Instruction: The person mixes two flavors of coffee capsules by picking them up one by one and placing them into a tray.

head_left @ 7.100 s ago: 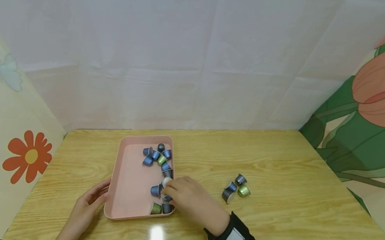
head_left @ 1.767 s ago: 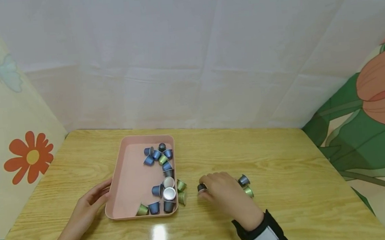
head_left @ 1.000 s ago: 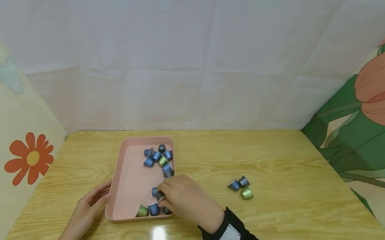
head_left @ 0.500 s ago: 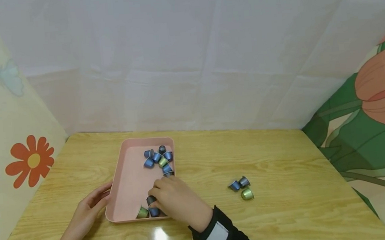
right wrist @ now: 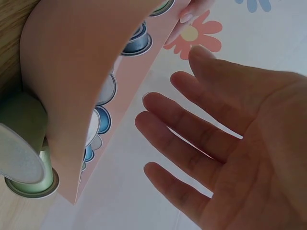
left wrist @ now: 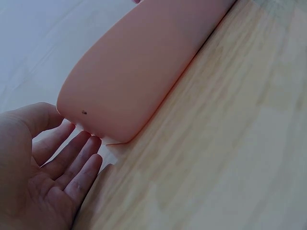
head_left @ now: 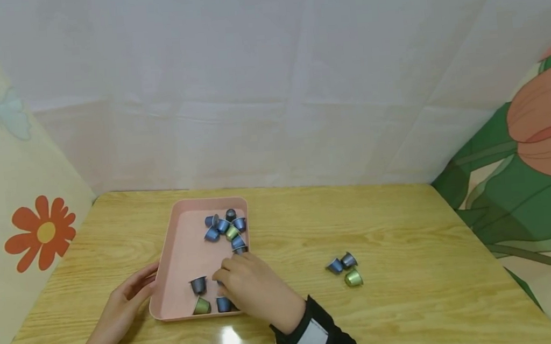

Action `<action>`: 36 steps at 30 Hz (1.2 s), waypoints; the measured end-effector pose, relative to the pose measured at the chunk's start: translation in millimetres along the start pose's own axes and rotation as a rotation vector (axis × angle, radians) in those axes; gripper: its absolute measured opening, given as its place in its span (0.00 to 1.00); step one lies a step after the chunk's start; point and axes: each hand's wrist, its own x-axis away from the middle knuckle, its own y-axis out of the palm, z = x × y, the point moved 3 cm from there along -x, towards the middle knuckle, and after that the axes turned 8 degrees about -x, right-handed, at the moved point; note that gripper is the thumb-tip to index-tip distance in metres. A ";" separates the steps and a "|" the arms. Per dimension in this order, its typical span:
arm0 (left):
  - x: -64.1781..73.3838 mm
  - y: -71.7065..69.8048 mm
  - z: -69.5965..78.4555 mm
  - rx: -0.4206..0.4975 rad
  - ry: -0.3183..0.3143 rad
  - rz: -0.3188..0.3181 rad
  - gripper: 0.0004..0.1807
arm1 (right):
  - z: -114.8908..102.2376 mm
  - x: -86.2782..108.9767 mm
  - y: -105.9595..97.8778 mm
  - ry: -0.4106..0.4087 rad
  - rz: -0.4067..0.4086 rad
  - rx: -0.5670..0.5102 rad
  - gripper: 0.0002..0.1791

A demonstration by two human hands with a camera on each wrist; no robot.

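My right hand [head_left: 257,287] hovers over the right part of the pink tray [head_left: 179,244], fingers apart and holding nothing. In the right wrist view the open fingers [right wrist: 187,134] spread beside the tray wall. A dark coffee capsule [head_left: 198,285] sits inside the tray, left of that hand, with a green capsule [head_left: 201,306] in front of it and a blue capsule [head_left: 224,304] nearby. More blue, dark and green capsules cluster at the far right of the tray; some are hidden beneath my hand. My left hand [head_left: 125,297] touches the tray's left side with relaxed fingertips [left wrist: 91,160].
On the table right of the tray lie a blue capsule [head_left: 334,266], a dark capsule [head_left: 349,260] and a green capsule [head_left: 354,277]. The right wrist view shows green capsules [right wrist: 26,120] outside the tray's wall. A white sheet [head_left: 269,86] hangs behind the wooden table [head_left: 411,291].
My right hand has carried a dark capsule from the table pile into the tray and let go of it. Earlier, green capsules were set beside the tray's right wall. The left hand has stayed put.
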 end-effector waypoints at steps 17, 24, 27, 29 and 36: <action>2.6 -0.5 -0.1 0.053 -0.001 -0.016 0.25 | 7.6 4.2 -7.5 -0.001 0.020 -0.031 0.14; 1.7 0.2 0.1 0.041 0.003 -0.008 0.26 | 18.5 7.6 -13.4 0.089 -0.014 -0.105 0.17; 1.0 0.3 1.2 0.043 0.002 -0.009 0.26 | 24.6 10.0 -16.3 0.138 -0.036 -0.147 0.18; 0.7 0.1 1.8 0.044 0.003 -0.010 0.26 | 29.2 11.6 -18.3 0.176 -0.046 -0.186 0.18; 0.0 -0.7 0.8 0.065 0.025 -0.014 0.25 | 45.2 17.0 -22.5 0.287 -0.065 -0.219 0.19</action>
